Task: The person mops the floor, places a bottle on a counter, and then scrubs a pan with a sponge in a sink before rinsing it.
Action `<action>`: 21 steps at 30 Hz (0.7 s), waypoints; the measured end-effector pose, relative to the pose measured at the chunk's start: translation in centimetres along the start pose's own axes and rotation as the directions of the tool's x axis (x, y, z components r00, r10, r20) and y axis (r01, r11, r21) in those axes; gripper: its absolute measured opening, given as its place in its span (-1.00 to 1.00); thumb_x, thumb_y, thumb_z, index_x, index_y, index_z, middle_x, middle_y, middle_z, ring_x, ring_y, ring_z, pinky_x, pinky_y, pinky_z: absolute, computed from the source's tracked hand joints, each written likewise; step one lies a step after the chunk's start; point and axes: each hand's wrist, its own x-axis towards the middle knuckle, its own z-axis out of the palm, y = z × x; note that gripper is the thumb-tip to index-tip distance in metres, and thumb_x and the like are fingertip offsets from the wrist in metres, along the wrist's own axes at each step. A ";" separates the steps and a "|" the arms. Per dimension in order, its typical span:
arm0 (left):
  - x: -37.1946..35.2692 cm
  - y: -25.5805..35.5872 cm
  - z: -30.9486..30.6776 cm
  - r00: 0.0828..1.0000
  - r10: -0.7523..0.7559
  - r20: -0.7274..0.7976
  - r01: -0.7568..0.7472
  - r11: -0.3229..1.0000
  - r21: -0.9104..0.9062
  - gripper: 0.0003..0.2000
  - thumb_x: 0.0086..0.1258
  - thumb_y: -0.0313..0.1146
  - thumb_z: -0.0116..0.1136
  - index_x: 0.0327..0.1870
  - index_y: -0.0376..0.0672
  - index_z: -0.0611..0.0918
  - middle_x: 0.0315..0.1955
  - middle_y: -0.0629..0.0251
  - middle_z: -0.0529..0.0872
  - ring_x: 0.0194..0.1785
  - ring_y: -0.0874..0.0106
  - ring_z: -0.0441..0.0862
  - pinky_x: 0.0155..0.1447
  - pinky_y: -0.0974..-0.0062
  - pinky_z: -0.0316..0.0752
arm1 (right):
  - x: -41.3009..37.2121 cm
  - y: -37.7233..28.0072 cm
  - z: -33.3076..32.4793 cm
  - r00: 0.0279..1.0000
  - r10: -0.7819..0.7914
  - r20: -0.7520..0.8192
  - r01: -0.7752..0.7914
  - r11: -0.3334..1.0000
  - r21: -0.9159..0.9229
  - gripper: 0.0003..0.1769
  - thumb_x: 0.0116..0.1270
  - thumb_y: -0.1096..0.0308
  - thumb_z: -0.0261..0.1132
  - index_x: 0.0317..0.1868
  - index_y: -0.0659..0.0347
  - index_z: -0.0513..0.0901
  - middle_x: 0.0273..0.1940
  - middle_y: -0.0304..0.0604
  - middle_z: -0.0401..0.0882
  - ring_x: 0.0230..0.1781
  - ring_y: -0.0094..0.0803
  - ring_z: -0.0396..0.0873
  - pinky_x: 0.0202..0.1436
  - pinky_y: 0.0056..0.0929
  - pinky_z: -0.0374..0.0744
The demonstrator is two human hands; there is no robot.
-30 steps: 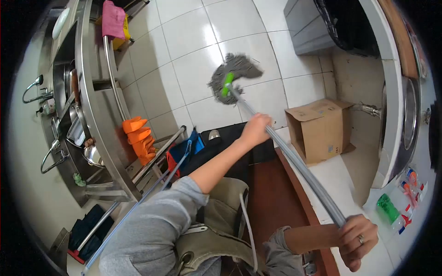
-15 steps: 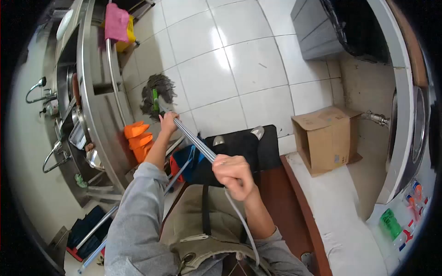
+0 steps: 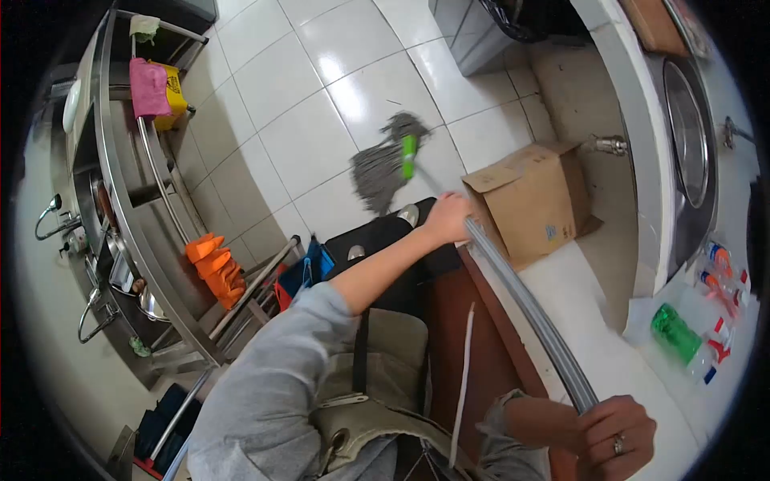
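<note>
A mop (image 3: 377,172) with a grey string head and a green clamp rests on the white tiled floor, in the upper middle of the head view. Its metal handle (image 3: 529,305) slants down to the lower right. My left hand (image 3: 449,218) is wrapped round the handle's lower part, close above the mop head. At the lower right my right hand (image 3: 618,437), with a ring on one finger, is closed round the upper end. The mop strings spread toward the left of the clamp.
A cardboard box (image 3: 525,200) stands right of the mop, with a grey bin (image 3: 469,36) behind it. Along the left runs a steel sink counter (image 3: 120,184) with orange gloves (image 3: 215,268) and a pink cloth (image 3: 150,88). Plastic bottles (image 3: 678,333) lie at the right.
The mop head has moved right across the floor, from beside the counter toward the box. Both hands have swung right with the handle, my right hand also lower. The view has shifted.
</note>
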 end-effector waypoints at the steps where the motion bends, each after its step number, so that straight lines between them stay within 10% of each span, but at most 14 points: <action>1: 1.0 0.7 1.3 0.997 0.029 -0.067 -0.029 1.000 -0.003 -0.78 0.02 -0.28 0.13 -0.72 -0.18 0.48 -0.65 0.17 0.51 -0.42 0.14 0.50 -0.13 0.16 0.37 | -0.2 -0.6 0.8 0.999 -0.038 -0.011 0.036 0.996 -0.083 -0.69 -0.15 0.43 0.14 -0.87 0.15 0.20 -0.87 -0.34 0.07 -0.90 -0.56 0.00 -0.77 -0.55 0.12; 10: -8.0 0.2 3.5 0.978 -0.033 -0.207 -0.022 0.966 -0.257 -0.77 -0.03 -0.40 0.15 -0.74 -0.24 0.37 -0.68 0.12 0.46 -0.42 0.10 0.47 -0.17 0.22 0.40 | -5.0 -1.9 6.7 0.994 -0.038 -0.105 0.038 0.999 0.005 -0.64 -0.06 0.44 0.10 -0.88 0.16 0.17 -0.87 -0.36 -0.02 -0.91 -0.60 -0.08 -0.80 -0.59 0.04; 14: -16.1 -1.3 -1.3 0.994 -0.103 -0.028 0.100 0.992 -0.072 -0.80 -0.07 -0.39 0.15 -0.74 -0.21 0.40 -0.67 0.15 0.48 -0.44 0.13 0.48 -0.31 0.23 0.40 | -6.9 -0.9 8.2 0.985 0.070 -0.159 -0.045 0.986 0.158 -0.62 -0.13 0.47 0.03 -0.95 0.03 0.08 -0.95 -0.43 0.06 -0.98 -0.68 -0.04 -0.87 -0.67 0.06; 18: -24.5 -7.6 -5.4 0.960 -0.279 0.003 0.277 0.954 0.120 -0.84 -0.08 -0.35 0.14 -0.73 -0.20 0.47 -0.66 0.16 0.51 -0.44 0.13 0.48 -0.33 0.22 0.40 | -10.9 4.3 8.8 0.976 0.216 0.042 -0.220 0.966 0.140 -0.78 -0.20 0.40 0.08 -0.86 0.26 0.30 -0.86 -0.18 0.22 -0.91 -0.33 0.23 -0.76 -0.38 0.33; 21: -28.7 -12.5 -8.1 0.926 -0.370 -0.074 0.377 0.895 0.238 -0.83 -0.08 -0.35 0.12 -0.73 -0.22 0.48 -0.68 0.13 0.49 -0.46 0.11 0.48 -0.36 0.20 0.38 | -12.5 8.9 12.6 0.969 0.193 -0.155 -0.149 0.955 0.258 -0.80 -0.19 0.39 0.09 -0.81 0.32 0.35 -0.82 -0.15 0.25 -0.86 -0.29 0.25 -0.70 -0.32 0.34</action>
